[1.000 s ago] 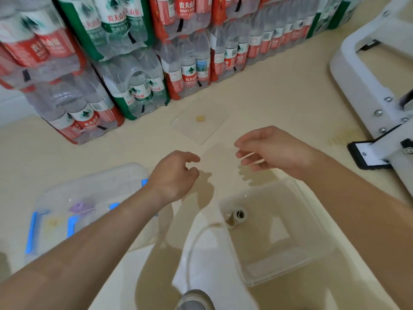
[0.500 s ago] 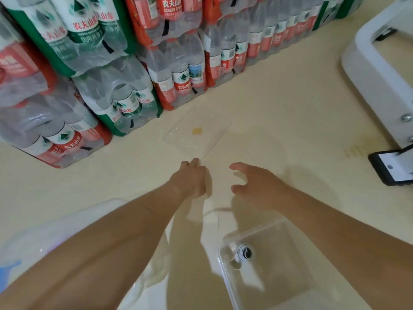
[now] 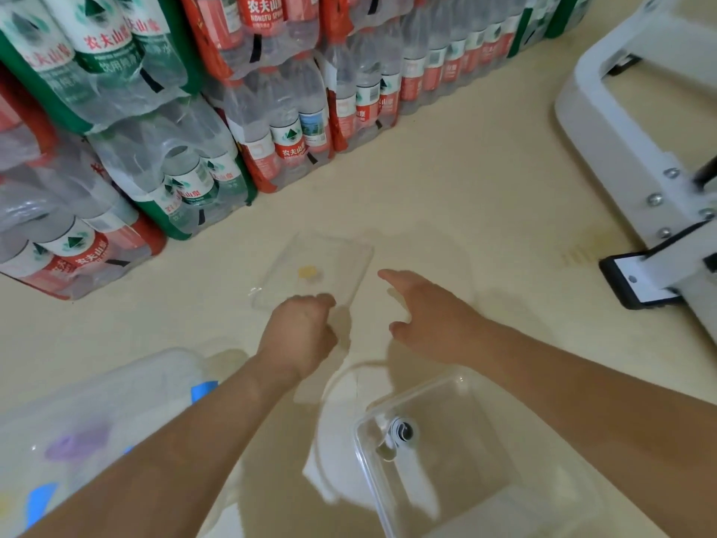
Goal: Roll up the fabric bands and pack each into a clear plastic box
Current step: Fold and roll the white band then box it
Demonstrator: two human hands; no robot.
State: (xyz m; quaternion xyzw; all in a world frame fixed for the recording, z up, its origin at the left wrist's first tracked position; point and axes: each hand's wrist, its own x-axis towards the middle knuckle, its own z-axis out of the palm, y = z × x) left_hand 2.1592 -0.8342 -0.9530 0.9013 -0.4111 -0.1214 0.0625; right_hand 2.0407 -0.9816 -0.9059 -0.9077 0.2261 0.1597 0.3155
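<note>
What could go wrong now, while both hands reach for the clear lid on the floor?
The clear lid lies flat, so the left hand at its near edge may slide it toward the bottle packs. The rolled band in the open box looks loose at one end and may unroll.

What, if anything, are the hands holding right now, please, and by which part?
The left hand grips the clear lid at its near edge; the right hand is open, holding nothing.
</note>
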